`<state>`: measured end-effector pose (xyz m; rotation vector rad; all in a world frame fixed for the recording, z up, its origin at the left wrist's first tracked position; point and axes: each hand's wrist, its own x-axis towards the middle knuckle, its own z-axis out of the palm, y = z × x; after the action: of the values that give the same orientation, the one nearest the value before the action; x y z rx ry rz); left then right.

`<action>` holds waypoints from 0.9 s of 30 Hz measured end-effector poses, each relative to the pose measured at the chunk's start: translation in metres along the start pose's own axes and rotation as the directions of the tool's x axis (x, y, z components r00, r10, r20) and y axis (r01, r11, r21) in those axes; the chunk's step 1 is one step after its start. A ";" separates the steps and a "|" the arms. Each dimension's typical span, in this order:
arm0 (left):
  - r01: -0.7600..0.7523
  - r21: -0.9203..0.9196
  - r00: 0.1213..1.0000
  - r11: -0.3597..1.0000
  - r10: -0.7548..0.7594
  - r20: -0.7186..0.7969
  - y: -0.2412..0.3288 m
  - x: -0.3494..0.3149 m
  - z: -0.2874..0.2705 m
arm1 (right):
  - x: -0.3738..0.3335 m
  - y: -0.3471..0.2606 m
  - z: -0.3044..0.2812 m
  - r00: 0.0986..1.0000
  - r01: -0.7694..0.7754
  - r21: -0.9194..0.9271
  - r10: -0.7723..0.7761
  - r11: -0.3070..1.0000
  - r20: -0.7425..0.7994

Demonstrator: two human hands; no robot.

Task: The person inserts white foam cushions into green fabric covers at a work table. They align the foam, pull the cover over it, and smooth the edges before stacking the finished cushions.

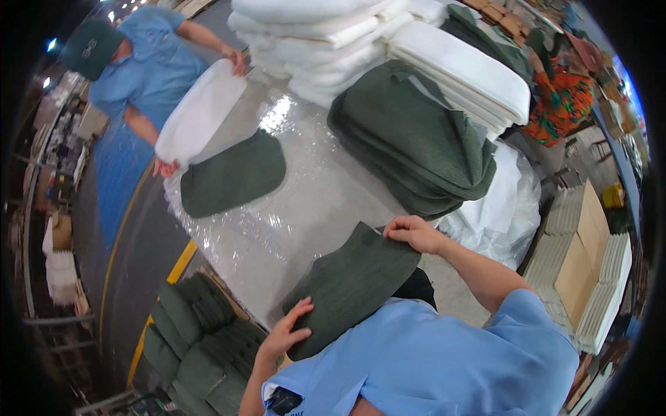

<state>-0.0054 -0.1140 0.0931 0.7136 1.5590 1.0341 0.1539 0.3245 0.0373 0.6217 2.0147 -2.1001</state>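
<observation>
A dark green fabric piece [357,288] lies slanted across the table's near edge, in front of my body. At its upper right corner, my right hand [415,234] pinches the edge between thumb and fingers. My left hand [290,331] rests on its left end with the fingers spread apart. Farther left on the plastic-covered table [305,194] lies another green fabric piece [234,173] with rounded corners. A tall pile of folded green fabric pieces [409,139] stands beyond my right hand.
Across the table, a co-worker [156,59] in blue holds a white padding piece [201,111] by both ends. White padding stacks [312,35] stand at the back. Green cushions [201,347] sit below left; cardboard pieces [583,270] stand at right beside a plastic bag [510,208].
</observation>
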 end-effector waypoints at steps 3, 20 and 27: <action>-0.029 0.115 0.987 0.993 0.047 -0.152 -0.016 0.031 0.013 | 0.030 -0.028 0.011 0.997 -0.082 -0.403 0.080 0.911 -0.024; 0.300 0.236 0.950 0.924 -0.268 -0.159 0.031 0.143 -0.043 | 0.098 -0.042 0.062 0.847 -0.528 0.177 0.530 0.830 0.043; 0.532 0.436 0.772 0.726 -0.203 -0.602 -0.023 0.144 -0.004 | 0.138 -0.024 0.113 0.759 -0.539 0.403 0.634 0.740 -0.149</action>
<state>-0.0418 -0.0012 0.0088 0.4801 2.4474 0.4095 0.0002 0.2381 0.0034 1.4732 1.2718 -2.0114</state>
